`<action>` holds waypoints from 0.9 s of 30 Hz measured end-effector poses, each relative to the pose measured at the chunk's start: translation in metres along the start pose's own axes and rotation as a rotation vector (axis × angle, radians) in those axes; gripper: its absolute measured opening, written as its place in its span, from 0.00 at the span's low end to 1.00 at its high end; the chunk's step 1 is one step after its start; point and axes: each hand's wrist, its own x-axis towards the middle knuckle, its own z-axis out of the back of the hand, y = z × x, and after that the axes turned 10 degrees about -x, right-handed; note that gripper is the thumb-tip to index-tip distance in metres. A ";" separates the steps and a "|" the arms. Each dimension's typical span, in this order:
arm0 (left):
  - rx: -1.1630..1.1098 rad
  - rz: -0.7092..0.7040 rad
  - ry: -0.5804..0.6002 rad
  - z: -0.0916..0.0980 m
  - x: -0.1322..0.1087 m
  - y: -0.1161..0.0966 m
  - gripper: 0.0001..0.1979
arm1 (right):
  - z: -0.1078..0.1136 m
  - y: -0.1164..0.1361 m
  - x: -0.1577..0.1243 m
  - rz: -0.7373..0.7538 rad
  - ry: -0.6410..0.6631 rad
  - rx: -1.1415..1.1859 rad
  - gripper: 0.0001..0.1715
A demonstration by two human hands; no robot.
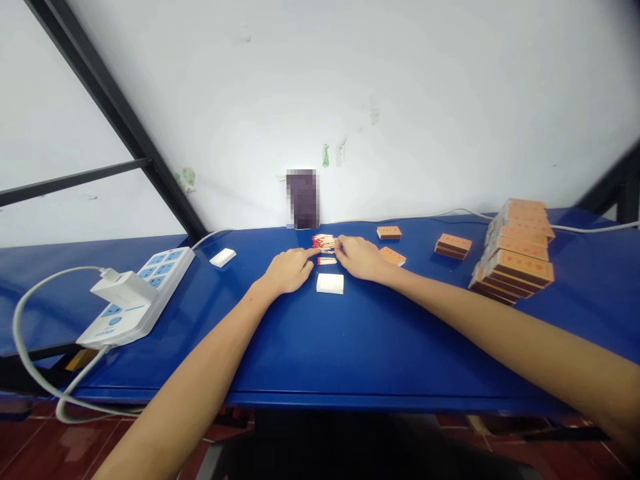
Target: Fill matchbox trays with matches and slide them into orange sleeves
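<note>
The head view shows two white pieces — one white tray point(330, 284) just nearer than the fingers, one white box point(223, 257) well left — then one tall matchbox stack point(520, 260) far right, one short row of matches point(327, 261) between the hands, one orange box point(393, 256) beside the right hand point(359, 257), one low pile point(453, 245) farther right, one match heap point(325, 242) at the fingertips and one matchbox point(389, 233) beyond. The left hand point(290, 270) has its index finger extended, thumb narrowly apart, tip touching the heap; the right fingers bend close at the heap's other end — whether they pinch any, I cannot tell.
</note>
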 end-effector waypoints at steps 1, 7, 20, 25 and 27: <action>-0.003 -0.001 0.003 0.000 0.000 0.000 0.26 | 0.001 -0.001 0.000 0.020 0.020 -0.011 0.16; -0.005 0.001 0.005 0.001 -0.001 -0.001 0.26 | 0.008 -0.006 0.002 0.116 0.104 -0.055 0.18; 0.005 0.013 0.009 -0.001 0.000 -0.002 0.26 | 0.013 -0.004 0.008 0.155 0.144 -0.032 0.13; 0.019 -0.007 0.013 0.000 0.001 -0.002 0.26 | 0.005 0.004 0.012 0.171 0.070 0.015 0.15; 0.019 -0.003 0.015 0.000 0.002 -0.003 0.26 | 0.004 0.005 0.013 0.169 0.067 0.046 0.14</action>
